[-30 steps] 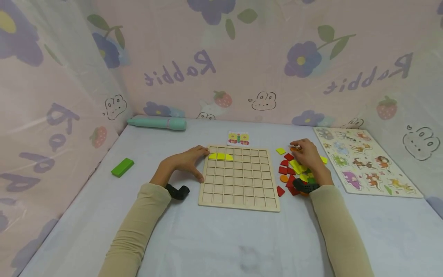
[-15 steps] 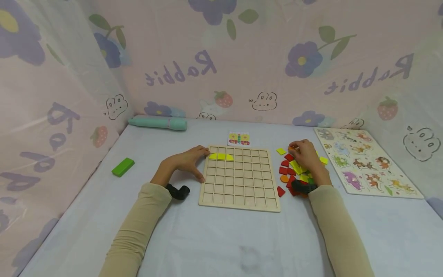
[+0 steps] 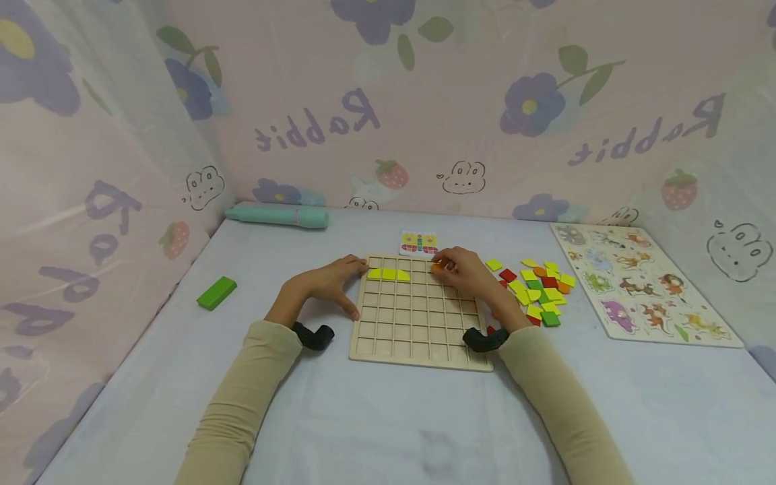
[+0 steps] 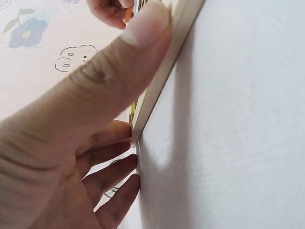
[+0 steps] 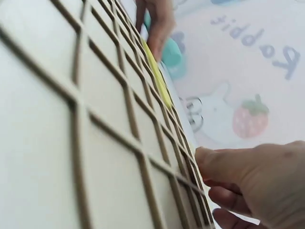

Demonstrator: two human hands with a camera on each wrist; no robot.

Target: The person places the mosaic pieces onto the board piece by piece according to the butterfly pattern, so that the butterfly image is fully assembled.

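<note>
The wooden grid board (image 3: pixel 400 316) lies flat, with a strip of yellow tiles (image 3: pixel 388 274) set near its upper left. My left hand (image 3: pixel 327 286) rests against the board's left side, thumb and fingers spread along the edge. In the left wrist view, the thumb (image 4: pixel 147 28) presses at the board's edge and the other fingers reach its corner. Over the top rows, my right hand (image 3: pixel 467 273) pinches an orange piece (image 3: pixel 436 268) between thumb and fingers. The right wrist view hides most of that piece behind the fingers.
A pile of yellow, red, green and orange tiles (image 3: pixel 539 289) lies right of the board. Behind the board is a small pattern card (image 3: pixel 418 242). An animal puzzle board (image 3: pixel 642 283) lies far right. A green block (image 3: pixel 216 293) and a teal tube-shaped object (image 3: pixel 279 215) are at left.
My right hand has picked the orange piece from the pile and carried it left, over the top of the grid board. The left hand has stayed at the board's edge.
</note>
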